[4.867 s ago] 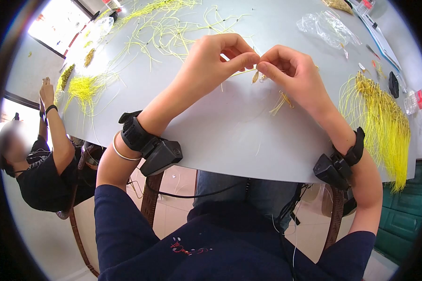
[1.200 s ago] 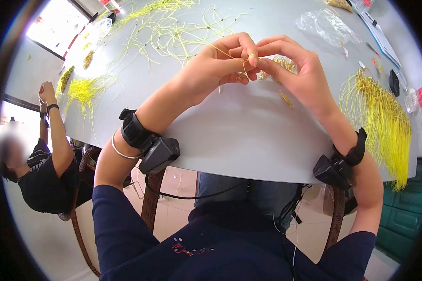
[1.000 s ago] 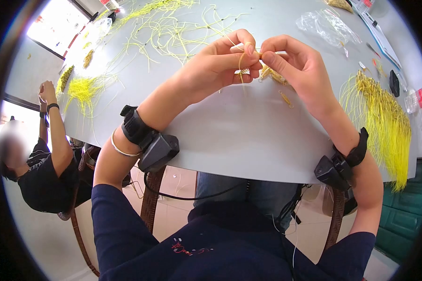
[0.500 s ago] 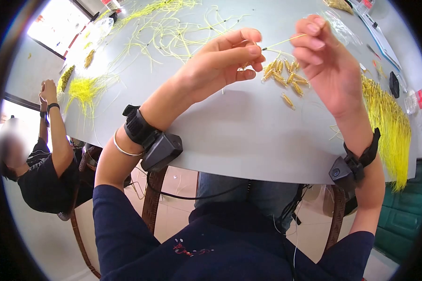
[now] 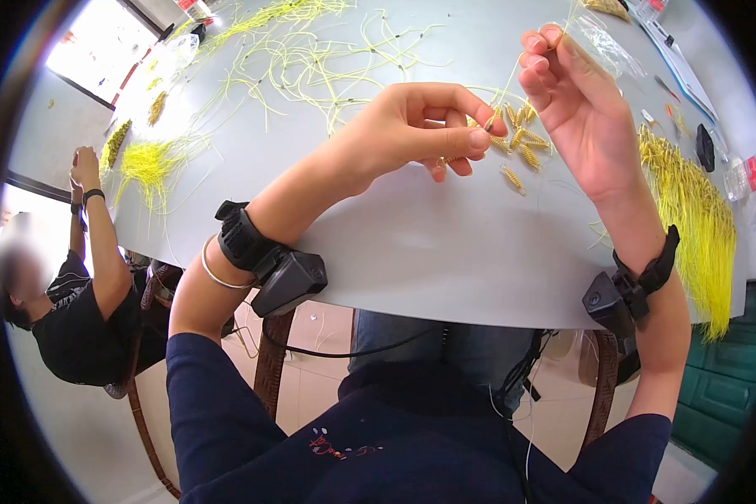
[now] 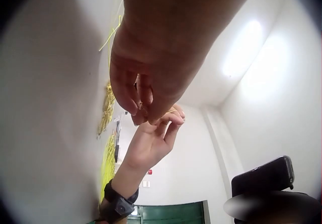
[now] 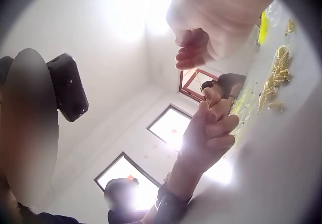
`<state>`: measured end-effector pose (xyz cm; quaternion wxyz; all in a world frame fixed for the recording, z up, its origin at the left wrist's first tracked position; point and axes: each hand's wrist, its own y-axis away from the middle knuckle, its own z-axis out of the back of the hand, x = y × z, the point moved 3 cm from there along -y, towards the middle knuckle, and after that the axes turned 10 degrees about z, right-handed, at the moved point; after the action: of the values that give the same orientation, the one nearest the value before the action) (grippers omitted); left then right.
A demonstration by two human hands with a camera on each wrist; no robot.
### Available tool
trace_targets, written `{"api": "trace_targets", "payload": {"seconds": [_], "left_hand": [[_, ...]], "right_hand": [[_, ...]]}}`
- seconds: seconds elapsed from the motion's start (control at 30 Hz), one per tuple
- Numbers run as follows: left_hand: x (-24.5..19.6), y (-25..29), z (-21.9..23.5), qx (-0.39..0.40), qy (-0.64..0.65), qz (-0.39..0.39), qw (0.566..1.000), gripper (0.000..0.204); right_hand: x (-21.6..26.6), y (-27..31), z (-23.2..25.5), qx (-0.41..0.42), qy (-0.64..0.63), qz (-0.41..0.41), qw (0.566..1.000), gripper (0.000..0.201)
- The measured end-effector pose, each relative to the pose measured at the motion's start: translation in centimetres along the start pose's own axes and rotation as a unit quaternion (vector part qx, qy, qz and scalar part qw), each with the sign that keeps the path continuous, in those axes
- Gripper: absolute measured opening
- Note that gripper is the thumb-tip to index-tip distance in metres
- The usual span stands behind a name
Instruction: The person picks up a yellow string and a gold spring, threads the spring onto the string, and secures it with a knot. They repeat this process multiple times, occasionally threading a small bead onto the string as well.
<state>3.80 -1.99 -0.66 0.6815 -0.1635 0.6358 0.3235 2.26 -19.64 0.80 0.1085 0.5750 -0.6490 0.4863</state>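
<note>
A thin yellow cord point(image 5: 512, 74) stretches between the two hands. My left hand point(image 5: 416, 130) pinches its lower part between thumb and forefinger, with a small dark spot on the cord at the fingertips. Below those fingers a bit of a gold ribbed charm point(image 5: 448, 160) shows, mostly hidden by the hand. My right hand point(image 5: 586, 122) is raised higher and pinches the cord at its fingertips, palm turned toward the head camera. Between the hands a small pile of gold ribbed charms point(image 5: 527, 137) lies on the table, with one single charm point(image 5: 512, 179) nearer the front.
Loose yellow cords point(image 5: 311, 63) spread over the back of the grey table point(image 5: 445, 252). A thick bundle of yellow cords point(image 5: 697, 244) hangs over the right edge. A clear plastic bag point(image 5: 609, 50) lies behind the right hand. Another person point(image 5: 84, 311) sits at the left.
The hands were together at the cord; my right hand has since moved right and up, drawing the cord out. My left hand has lowered slightly, and the charm pile shows more fully.
</note>
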Motion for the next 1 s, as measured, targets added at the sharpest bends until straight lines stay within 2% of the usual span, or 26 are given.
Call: {"api": "trace_targets", "payload": {"seconds": [0.07,0.23,0.3,0.37,0.43,0.5,0.53,0.57,0.63,0.7,0.77,0.9,0.97,1.0], "left_hand": [[0.0,0.1,-0.1,-0.022,0.015,-0.011,1.000,0.024],[0.3,-0.1,0.1,-0.016,0.014,-0.016,1.000,0.017],[0.4,-0.1,0.2,-0.017,0.021,-0.025,0.999,0.014],[0.3,0.1,0.2,0.029,0.074,-0.035,0.996,0.004],[0.1,0.3,0.2,0.040,0.109,-0.046,0.992,0.003],[0.2,0.3,0.4,0.051,0.143,-0.056,0.987,0.005],[0.3,0.2,0.5,0.064,0.153,-0.073,0.984,0.007],[0.3,0.2,0.6,0.076,0.162,-0.089,0.980,0.010],[0.2,0.3,0.7,0.086,0.162,-0.090,0.979,0.007],[0.3,0.3,0.7,0.094,0.161,-0.090,0.978,0.006],[0.6,0.0,0.8,0.094,0.141,-0.115,0.979,0.007],[0.9,-0.2,0.9,0.088,0.147,-0.112,0.979,0.008],[0.8,0.0,0.8,0.066,0.151,-0.073,0.984,0.006],[0.7,-0.1,0.8,0.067,0.151,-0.073,0.984,0.006]], "right_hand": [[0.0,-0.1,0.2,0.000,0.003,0.000,1.000,0.014],[0.0,0.0,0.0,-0.003,0.007,-0.001,1.000,0.014],[-0.2,0.1,0.0,0.006,0.021,-0.009,1.000,0.020],[0.1,0.3,-0.6,0.001,0.043,-0.014,0.999,0.023],[0.1,0.4,-1.0,-0.004,0.064,-0.018,0.998,0.027],[-0.6,0.6,-1.1,0.029,0.206,-0.065,0.976,0.027],[-1.2,0.7,-1.5,0.017,0.242,-0.076,0.967,0.025],[-1.4,0.9,-1.4,0.017,0.242,-0.076,0.967,0.025],[-1.8,1.1,-1.7,0.102,0.274,-0.064,0.954,0.021],[-1.8,1.1,-1.8,0.103,0.273,-0.054,0.955,0.018],[-1.5,1.1,-1.8,0.142,0.353,-0.027,0.924,0.016],[-1.7,1.0,-1.5,0.123,0.348,0.020,0.929,0.013],[-1.7,1.0,-1.2,0.117,0.303,-0.033,0.945,0.016],[-1.4,1.0,-1.2,0.117,0.304,-0.032,0.945,0.016]]}}
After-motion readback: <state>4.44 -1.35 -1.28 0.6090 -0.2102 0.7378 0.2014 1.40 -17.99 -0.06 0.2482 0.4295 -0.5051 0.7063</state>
